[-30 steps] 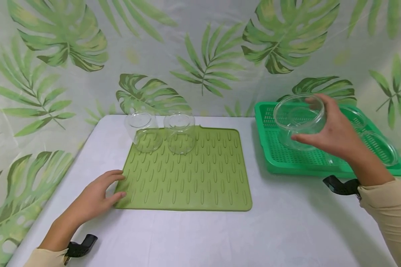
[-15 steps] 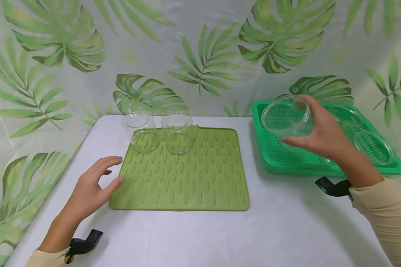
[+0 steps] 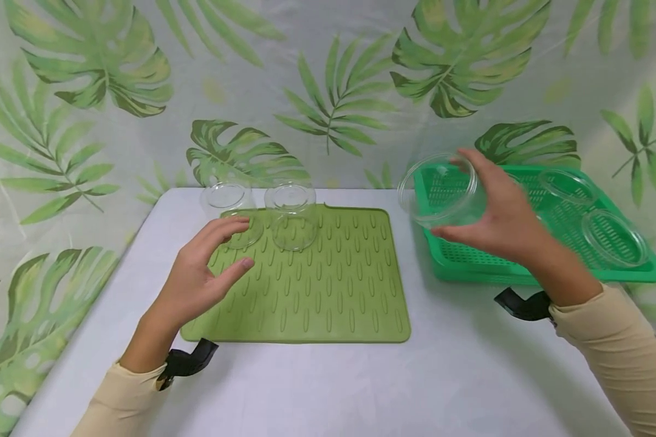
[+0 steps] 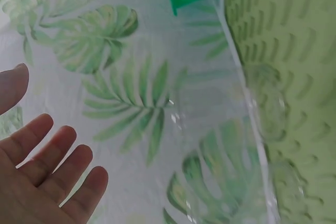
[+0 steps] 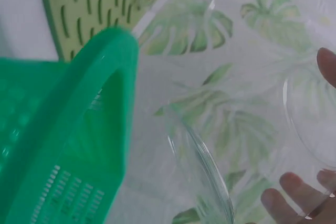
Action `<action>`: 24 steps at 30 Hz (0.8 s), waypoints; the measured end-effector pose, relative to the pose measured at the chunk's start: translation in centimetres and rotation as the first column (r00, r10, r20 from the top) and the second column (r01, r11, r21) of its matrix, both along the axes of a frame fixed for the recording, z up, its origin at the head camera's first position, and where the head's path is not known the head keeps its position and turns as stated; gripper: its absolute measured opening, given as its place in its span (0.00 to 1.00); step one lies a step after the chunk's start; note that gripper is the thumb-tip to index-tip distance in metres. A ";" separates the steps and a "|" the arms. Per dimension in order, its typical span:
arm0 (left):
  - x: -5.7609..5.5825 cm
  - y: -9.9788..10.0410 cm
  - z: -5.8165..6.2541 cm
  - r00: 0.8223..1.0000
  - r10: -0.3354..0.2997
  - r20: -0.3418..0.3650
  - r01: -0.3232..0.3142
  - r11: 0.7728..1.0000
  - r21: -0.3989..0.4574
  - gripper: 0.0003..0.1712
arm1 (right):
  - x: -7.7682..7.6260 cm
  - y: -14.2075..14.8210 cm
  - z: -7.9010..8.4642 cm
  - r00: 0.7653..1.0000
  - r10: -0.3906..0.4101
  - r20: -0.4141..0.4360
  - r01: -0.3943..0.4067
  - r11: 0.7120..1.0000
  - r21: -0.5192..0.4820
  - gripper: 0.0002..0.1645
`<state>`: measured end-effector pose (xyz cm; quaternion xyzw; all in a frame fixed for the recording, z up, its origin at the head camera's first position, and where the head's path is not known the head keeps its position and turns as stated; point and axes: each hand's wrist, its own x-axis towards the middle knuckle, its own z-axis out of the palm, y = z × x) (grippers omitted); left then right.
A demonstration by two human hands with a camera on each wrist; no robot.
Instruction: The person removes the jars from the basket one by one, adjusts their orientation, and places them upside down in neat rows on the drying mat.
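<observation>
In the head view my right hand [image 3: 505,215] grips a clear, wide-rimmed bowl [image 3: 434,191] from its right side, thumb below and fingers behind. The bowl is tilted with its rim toward the left, over the left part of the green basket [image 3: 443,270]. Its curved rim [image 5: 207,166] also shows in the right wrist view, near my fingers [image 5: 294,198]. My left hand [image 3: 199,276] hovers over the left side of the olive mat [image 3: 317,303], fingers and thumb spread apart and holding nothing. Its fingertips overlap one clear cup-like vessel [image 3: 226,195] on the mat's back edge.
Beside that vessel stands a second clear vessel [image 3: 292,218], with its narrower ring uppermost. More clear round bowls [image 3: 615,240] lie in the basket's right half. A leaf-patterned cloth [image 3: 333,91] hangs behind the white-covered table [image 3: 350,388].
My right hand has carried the bowl leftward across the basket, tilting it further. The left hand has lifted off the mat's left edge and moved right and upward over it.
</observation>
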<state>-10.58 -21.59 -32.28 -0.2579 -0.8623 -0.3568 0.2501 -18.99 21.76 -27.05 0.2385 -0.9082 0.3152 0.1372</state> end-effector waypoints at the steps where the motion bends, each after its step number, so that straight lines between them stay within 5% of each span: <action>1: -0.3 0.4 0.2 1.000 -0.008 -0.003 0.008 1.000 0.005 0.32 | 0.2 -0.2 0.1 1.000 0.004 -0.003 -0.004 1.000 -0.002 0.69; 6: -1.2 2.0 0.5 0.999 -0.042 0.018 0.041 0.999 0.032 0.33 | 1.0 -1.4 0.5 0.999 0.030 0.014 -0.030 0.999 0.026 0.69; 12: -2.4 3.8 0.1 0.995 -0.089 0.053 0.085 0.994 0.074 0.32 | 0.6 -3.2 0.3 0.995 0.076 -0.070 -0.071 0.995 0.072 0.69; 24: -2.8 6.5 1.4 0.986 -0.166 0.027 0.161 0.977 0.140 0.35 | 0.5 -8.6 -0.2 0.971 0.218 -0.100 -0.218 0.976 0.012 0.71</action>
